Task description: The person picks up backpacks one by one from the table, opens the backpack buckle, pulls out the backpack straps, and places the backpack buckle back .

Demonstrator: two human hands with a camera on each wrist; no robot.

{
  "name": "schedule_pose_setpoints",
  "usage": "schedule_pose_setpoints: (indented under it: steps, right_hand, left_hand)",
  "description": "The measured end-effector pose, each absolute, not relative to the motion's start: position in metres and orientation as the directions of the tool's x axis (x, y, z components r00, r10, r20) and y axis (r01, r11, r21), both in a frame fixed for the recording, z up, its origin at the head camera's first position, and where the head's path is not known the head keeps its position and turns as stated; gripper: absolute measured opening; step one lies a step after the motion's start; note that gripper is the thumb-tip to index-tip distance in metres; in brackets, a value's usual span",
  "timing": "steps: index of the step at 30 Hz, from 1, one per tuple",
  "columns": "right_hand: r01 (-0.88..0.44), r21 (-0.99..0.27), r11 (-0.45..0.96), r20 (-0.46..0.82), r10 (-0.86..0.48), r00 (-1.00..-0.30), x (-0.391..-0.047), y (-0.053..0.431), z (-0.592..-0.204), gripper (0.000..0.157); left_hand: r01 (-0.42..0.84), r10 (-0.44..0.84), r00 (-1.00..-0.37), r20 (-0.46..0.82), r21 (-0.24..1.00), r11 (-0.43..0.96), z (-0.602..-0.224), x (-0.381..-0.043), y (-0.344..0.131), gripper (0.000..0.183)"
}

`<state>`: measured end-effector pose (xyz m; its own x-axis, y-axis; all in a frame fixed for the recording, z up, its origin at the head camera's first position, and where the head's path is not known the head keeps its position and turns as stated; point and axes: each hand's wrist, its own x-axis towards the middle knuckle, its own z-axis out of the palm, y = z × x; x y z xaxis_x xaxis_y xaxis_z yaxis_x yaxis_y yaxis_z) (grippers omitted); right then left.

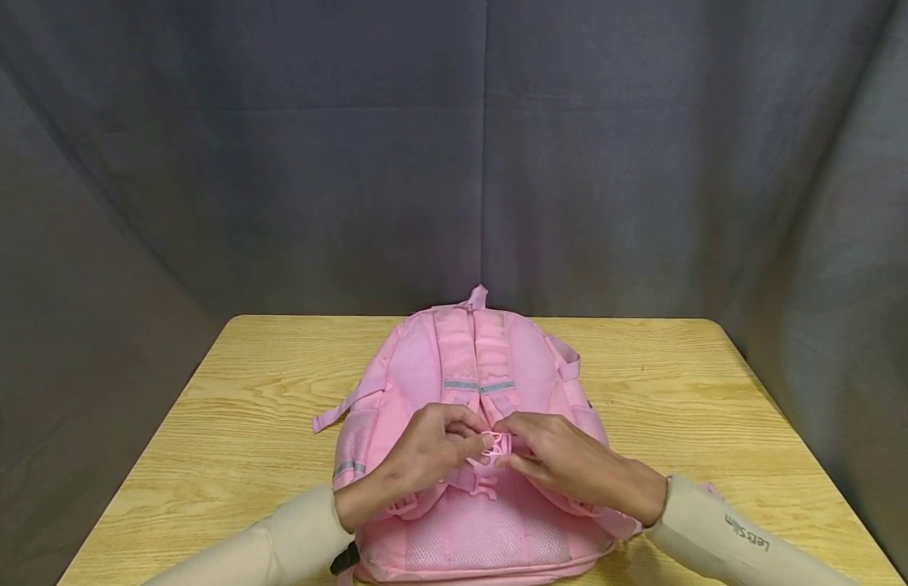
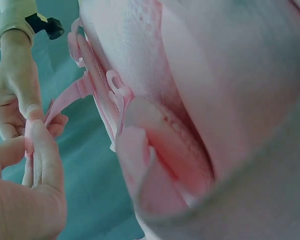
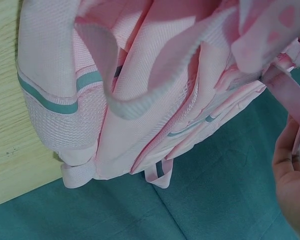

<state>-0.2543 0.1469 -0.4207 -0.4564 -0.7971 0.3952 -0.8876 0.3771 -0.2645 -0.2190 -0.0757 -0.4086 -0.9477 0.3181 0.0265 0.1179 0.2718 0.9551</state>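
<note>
A pink backpack (image 1: 491, 537) lies on the table with its strap side up. Over its middle, both hands meet at a pink plastic buckle (image 1: 497, 444). My left hand (image 1: 432, 448) pinches the buckle from the left with thumb and fingers. From the right, my right hand (image 1: 571, 456) grips it at the webbing end. In the left wrist view, the fingertips of the left hand (image 2: 30, 195) and right hand (image 2: 15, 95) come together around it, and a pink webbing strap (image 2: 70, 100) runs from there to the backpack. Fingers partly cover the buckle.
Below the hands a second pink buckle piece (image 1: 485, 490) hangs on webbing. Two padded shoulder straps (image 1: 454, 346) with grey bands run up the backpack to a top loop (image 1: 478, 298). A loose side strap (image 1: 347, 405) lies on the wooden table (image 1: 264, 391). Grey curtains (image 1: 351, 163) surround the table.
</note>
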Motion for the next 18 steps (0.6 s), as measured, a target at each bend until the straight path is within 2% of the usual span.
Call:
schedule_pose_setpoints:
  steps: [8,13,18]
  right_hand:
    - [-0.891,-0.271,0.364,0.393,-0.804,-0.447,-0.2548,0.1483,-0.4216,0.028]
    - [-0.880,-0.299,0.369,0.381,-0.799,-0.465,-0.2548,0.1492,-0.4209,0.029]
    - [-0.868,-0.342,0.359,0.374,-0.796,-0.476,-0.2562,0.1522,-0.4199,0.029]
  left_hand:
    - [0.074,0.310,-0.951,0.001,0.972,0.225,-0.4082,-0.2179,-0.0744,0.013]
    - [0.067,0.323,-0.946,0.000,0.978,0.197,-0.4096,-0.2180,-0.0750,0.014]
    - [0.066,0.315,-0.949,-0.010,0.971,0.230,-0.4113,-0.2188,-0.0764,0.016]
